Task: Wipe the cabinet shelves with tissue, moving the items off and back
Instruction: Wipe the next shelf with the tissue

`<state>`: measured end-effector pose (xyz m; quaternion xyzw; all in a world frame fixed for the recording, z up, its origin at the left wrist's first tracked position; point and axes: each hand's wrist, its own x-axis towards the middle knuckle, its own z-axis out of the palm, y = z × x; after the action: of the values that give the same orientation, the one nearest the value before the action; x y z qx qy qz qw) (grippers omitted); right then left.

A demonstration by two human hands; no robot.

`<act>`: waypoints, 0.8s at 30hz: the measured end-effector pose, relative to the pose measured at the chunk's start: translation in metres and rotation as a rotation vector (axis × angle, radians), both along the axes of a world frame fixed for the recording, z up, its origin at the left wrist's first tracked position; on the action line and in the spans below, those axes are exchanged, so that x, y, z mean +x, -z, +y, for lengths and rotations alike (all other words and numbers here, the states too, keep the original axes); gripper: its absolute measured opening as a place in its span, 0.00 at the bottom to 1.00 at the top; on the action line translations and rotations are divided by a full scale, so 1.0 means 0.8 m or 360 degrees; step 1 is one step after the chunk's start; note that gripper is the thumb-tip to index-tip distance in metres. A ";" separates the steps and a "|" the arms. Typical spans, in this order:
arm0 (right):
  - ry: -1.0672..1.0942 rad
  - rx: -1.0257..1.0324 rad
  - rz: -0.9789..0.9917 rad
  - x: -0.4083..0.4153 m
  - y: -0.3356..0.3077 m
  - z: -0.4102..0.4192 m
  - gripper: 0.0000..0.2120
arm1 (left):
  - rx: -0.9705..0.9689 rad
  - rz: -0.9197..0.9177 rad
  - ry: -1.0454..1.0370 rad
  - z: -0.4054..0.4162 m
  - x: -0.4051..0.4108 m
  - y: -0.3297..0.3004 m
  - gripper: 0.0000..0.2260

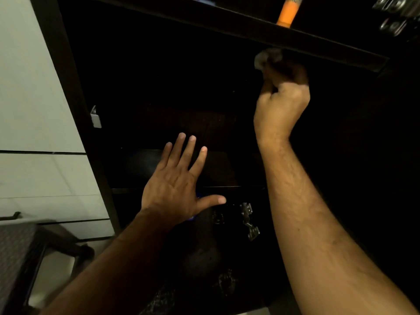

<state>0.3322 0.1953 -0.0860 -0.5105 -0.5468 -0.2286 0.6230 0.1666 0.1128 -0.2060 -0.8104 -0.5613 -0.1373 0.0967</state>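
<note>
1. The orange bottle (pixel 288 12) on the upper shelf (pixel 250 26) bears pale lettering at its top edge, cut off by the frame and blurred; no word can be made out.
2. The metal pieces (pixel 250 220) low in the cabinet show no legible marks.
3. Nothing else carries readable text, labels, brands or numbers.

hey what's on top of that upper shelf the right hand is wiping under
An orange bottle stands on the upper shelf, with shiny metal pieces to its right. The right hand holds a tissue just below the shelf's edge. Deeper in is too dark to tell.
</note>
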 end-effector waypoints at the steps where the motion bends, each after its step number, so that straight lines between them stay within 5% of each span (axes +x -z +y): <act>1: -0.0017 -0.0014 -0.0074 0.005 0.018 -0.002 0.08 | 0.0004 -0.0002 -0.0002 0.000 0.000 0.000 0.50; 7: -0.0144 -0.1037 -0.0450 0.021 0.126 -0.023 0.05 | -0.0008 -0.0010 -0.0014 0.002 0.002 0.001 0.51; 9: -0.0100 -0.1133 -0.0442 0.019 0.125 -0.025 0.05 | -0.0005 -0.0015 -0.0018 0.002 0.002 0.001 0.51; 18: -0.0098 -0.0020 0.0325 -0.020 -0.026 0.003 0.07 | -0.0032 -0.0035 0.0042 -0.001 -0.003 -0.003 0.51; 24: -0.0057 0.0009 -0.0074 -0.019 0.015 -0.004 0.10 | -0.0064 -0.0032 0.0044 -0.002 -0.003 -0.005 0.52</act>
<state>0.3167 0.1919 -0.0976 -0.4935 -0.5696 -0.2307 0.6155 0.1642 0.1112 -0.2022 -0.8184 -0.5537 -0.1355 0.0728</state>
